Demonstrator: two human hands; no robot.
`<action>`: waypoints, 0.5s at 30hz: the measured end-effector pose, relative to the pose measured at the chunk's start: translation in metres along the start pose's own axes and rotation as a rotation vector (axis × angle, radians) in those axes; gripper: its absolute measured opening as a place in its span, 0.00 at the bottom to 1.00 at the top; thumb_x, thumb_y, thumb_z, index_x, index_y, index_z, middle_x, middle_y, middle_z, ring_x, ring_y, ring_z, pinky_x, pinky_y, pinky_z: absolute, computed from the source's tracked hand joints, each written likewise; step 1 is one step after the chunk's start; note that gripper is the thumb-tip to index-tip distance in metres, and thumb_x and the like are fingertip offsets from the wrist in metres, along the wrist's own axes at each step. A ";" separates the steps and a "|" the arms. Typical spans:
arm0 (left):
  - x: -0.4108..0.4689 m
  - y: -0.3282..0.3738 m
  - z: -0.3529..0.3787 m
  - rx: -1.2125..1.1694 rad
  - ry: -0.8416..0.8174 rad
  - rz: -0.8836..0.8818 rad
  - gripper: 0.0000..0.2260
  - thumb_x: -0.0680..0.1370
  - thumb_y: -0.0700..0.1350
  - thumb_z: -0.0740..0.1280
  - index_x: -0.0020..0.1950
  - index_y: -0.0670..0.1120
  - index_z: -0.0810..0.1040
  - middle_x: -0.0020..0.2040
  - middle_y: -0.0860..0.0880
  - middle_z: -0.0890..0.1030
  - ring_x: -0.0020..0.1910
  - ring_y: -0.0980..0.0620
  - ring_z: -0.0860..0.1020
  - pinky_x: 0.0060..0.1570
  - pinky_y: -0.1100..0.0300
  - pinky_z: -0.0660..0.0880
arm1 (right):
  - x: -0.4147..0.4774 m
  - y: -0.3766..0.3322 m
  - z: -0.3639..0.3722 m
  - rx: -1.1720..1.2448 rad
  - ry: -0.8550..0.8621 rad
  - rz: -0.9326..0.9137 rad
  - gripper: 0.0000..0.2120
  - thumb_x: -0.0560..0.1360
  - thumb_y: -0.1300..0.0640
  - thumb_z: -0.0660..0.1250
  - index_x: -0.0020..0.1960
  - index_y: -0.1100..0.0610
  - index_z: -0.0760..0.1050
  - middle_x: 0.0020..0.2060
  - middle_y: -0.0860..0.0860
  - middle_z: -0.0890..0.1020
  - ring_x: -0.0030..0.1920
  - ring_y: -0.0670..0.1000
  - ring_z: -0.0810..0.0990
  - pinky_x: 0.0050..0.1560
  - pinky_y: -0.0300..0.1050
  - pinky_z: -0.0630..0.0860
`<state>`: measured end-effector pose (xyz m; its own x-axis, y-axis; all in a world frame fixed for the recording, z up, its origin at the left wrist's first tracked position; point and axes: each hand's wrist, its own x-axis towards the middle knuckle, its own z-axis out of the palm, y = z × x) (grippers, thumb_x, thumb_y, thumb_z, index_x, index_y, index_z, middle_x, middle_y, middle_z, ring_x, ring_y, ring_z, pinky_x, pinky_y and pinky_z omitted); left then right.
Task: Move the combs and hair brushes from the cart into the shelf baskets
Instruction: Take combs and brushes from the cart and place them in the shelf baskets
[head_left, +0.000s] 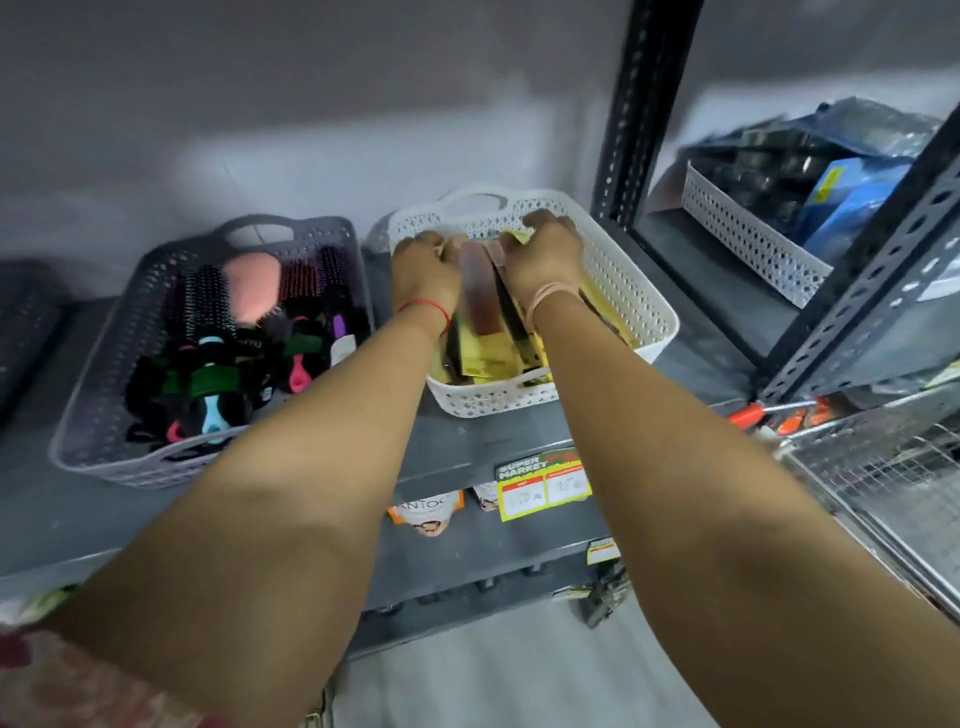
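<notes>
A white perforated basket (631, 291) stands on the grey shelf and holds packaged combs (480, 291), brown and black on yellow cards. Both my hands are inside it. My left hand (423, 273) is curled on the left side of the comb stack, and my right hand (545, 254) grips its far right side. The fingertips are hidden among the packs. Left of it, a grey basket (111, 364) is full of hair brushes (218, 332) with black, pink, blue and green handles. The wire cart (878, 467) shows at the right edge.
A black slotted upright (631, 104) divides the shelving; beyond it another white basket (748, 239) holds dark and blue packs. A yellow price tag (543, 486) hangs on the shelf edge, with orange packets below. A dark basket sits at far left.
</notes>
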<state>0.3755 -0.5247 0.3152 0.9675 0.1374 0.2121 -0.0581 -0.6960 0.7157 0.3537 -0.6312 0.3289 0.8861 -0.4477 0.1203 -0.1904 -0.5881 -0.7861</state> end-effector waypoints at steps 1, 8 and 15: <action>-0.002 0.002 -0.019 -0.059 0.062 0.045 0.17 0.81 0.48 0.58 0.58 0.37 0.78 0.58 0.36 0.81 0.58 0.42 0.78 0.56 0.57 0.72 | -0.008 -0.021 0.005 0.088 -0.014 -0.087 0.19 0.76 0.53 0.63 0.64 0.60 0.72 0.63 0.59 0.74 0.63 0.58 0.74 0.64 0.44 0.69; -0.032 -0.076 -0.185 -0.241 0.554 0.086 0.20 0.81 0.49 0.54 0.44 0.37 0.79 0.41 0.34 0.82 0.40 0.44 0.79 0.43 0.54 0.73 | -0.121 -0.154 0.092 0.552 -0.460 -0.310 0.09 0.75 0.45 0.62 0.43 0.50 0.73 0.38 0.51 0.79 0.40 0.55 0.80 0.39 0.44 0.75; -0.131 -0.245 -0.326 -0.121 1.011 -0.381 0.23 0.81 0.50 0.54 0.26 0.48 0.68 0.40 0.33 0.81 0.39 0.45 0.76 0.46 0.51 0.71 | -0.293 -0.209 0.220 0.364 -1.311 -0.323 0.10 0.78 0.47 0.60 0.45 0.53 0.72 0.33 0.52 0.77 0.25 0.51 0.77 0.26 0.38 0.74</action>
<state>0.1830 -0.1421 0.3292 0.2804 0.8846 0.3726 0.1253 -0.4186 0.8995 0.2268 -0.2288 0.3240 0.6526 0.7396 -0.1645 0.0353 -0.2466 -0.9685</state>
